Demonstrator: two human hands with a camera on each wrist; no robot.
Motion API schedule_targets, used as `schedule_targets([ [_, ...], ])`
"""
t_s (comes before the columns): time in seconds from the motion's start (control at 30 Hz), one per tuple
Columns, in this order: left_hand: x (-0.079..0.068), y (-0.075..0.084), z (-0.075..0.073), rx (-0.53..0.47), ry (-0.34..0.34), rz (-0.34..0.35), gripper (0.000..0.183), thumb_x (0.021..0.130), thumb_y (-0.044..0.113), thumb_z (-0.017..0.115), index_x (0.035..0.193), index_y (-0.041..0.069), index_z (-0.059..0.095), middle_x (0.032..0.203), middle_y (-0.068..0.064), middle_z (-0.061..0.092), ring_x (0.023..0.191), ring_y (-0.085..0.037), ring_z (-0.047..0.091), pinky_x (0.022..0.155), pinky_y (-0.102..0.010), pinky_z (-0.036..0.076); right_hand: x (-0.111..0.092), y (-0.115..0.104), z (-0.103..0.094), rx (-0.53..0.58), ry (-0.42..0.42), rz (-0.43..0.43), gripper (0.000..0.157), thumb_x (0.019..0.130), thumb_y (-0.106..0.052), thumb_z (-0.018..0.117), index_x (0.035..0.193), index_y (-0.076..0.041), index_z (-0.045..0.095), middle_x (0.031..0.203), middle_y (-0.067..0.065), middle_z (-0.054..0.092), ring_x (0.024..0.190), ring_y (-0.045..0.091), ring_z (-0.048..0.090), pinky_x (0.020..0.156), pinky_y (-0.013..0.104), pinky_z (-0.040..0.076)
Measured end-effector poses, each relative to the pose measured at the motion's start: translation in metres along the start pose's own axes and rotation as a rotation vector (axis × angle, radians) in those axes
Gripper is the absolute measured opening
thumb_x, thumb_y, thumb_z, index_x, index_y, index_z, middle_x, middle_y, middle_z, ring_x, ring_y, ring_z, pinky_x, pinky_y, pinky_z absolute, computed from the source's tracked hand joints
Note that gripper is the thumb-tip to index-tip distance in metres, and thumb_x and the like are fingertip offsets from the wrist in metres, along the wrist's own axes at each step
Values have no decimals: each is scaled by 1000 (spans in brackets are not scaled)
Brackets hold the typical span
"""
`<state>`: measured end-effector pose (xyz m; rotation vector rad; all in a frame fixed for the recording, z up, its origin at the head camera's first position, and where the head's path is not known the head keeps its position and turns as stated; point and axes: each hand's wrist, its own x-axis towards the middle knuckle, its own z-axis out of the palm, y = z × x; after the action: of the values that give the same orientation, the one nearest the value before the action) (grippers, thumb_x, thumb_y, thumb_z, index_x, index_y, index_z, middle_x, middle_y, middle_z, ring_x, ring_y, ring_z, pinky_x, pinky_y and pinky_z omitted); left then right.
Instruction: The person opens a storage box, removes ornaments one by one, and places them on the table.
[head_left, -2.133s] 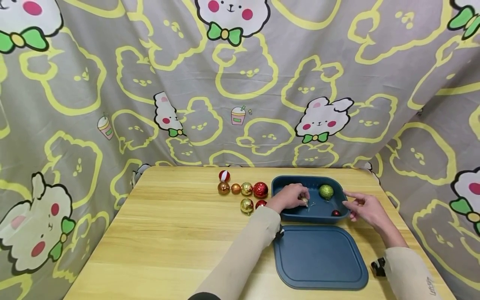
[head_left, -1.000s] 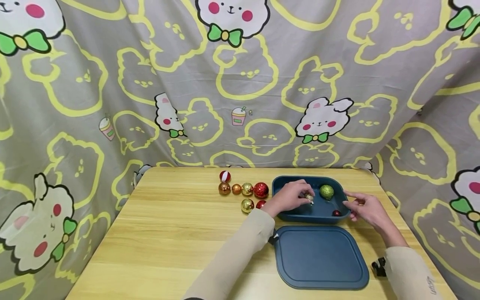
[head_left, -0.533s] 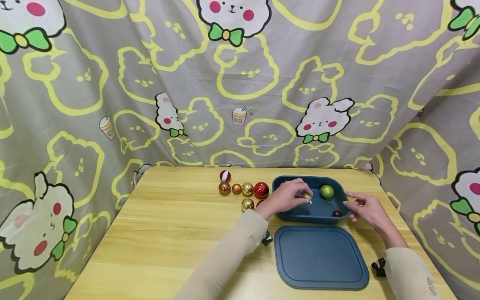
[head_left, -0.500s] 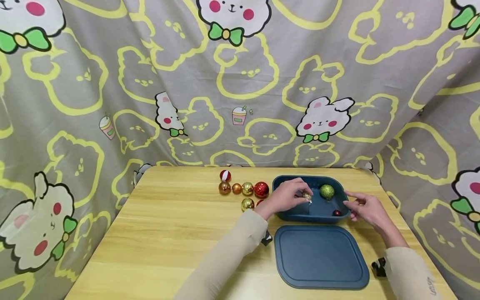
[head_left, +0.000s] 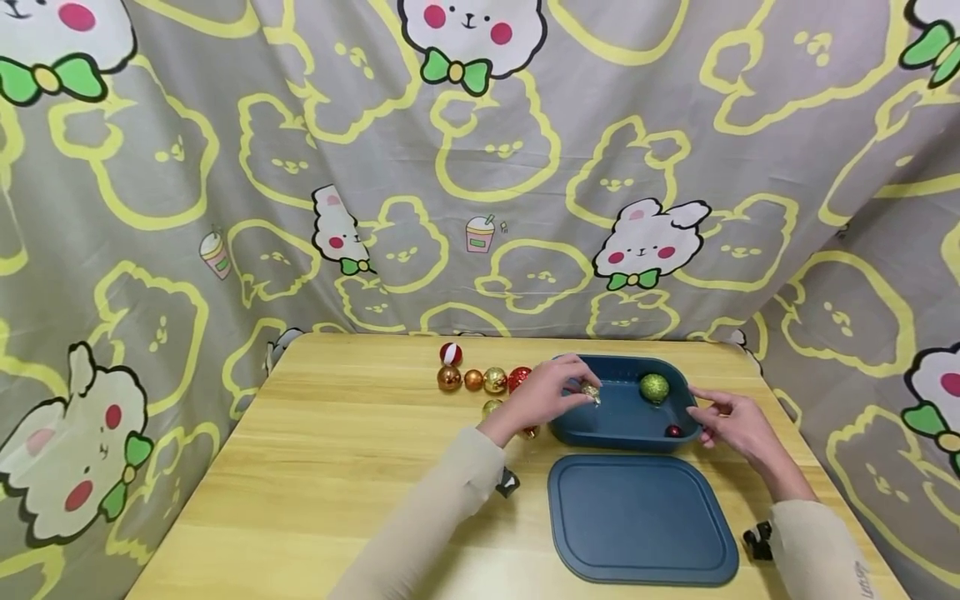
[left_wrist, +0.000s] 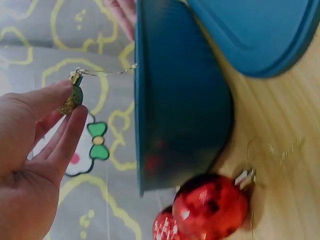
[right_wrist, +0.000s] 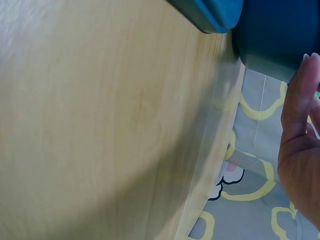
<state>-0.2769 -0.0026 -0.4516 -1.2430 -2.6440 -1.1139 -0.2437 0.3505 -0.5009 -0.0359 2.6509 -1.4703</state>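
The left hand pinches a small gold glitter bauble above the left end of the blue box, near the back right corner of the table. The right hand touches the box's right end with straight fingers. A green glitter bauble and a tiny red bauble sit inside. The blue lid lies nearer the front edge.

A small curtained booth is making up this place. A grey curtain, showing cartoon animals, is hanging behind the far edge of a wooden table and is also running down past its left and right edges. Small black devices are sitting by both sleeves. The curtain is hiding any room beyond.
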Motion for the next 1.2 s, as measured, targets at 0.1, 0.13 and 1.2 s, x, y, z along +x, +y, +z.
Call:
schedule_targets([
  [0.1, -7, -2, -7, -25, 24, -23, 19, 99, 21, 71, 118, 19, 73, 120, 2, 63, 104, -6, 66, 92, -18, 57, -1, 1, 1, -6, 12, 2, 58, 104, -20, 65, 153, 4, 45, 77, 10, 65, 61, 17, 67, 61, 36, 63],
  [0.13, -10, -2, -9, -46, 34, -30, 19, 99, 20, 71, 118, 19, 73, 120, 1, 63, 105, -8, 66, 93, -20, 58, -1, 1, 1, -9, 15, 0, 57, 104, -19, 65, 153, 3, 45, 77, 10, 65, 61, 16, 67, 61, 36, 63],
  [1.2, -94, -50, -60, -118, 250, -126, 20, 97, 14, 74, 117, 12, 74, 115, 0, 66, 106, -18, 69, 91, -31, 61, 0, 1, 2, -25, 9, 5, 58, 104, -21, 66, 153, 3, 46, 78, 10, 66, 61, 18, 68, 61, 37, 63],
])
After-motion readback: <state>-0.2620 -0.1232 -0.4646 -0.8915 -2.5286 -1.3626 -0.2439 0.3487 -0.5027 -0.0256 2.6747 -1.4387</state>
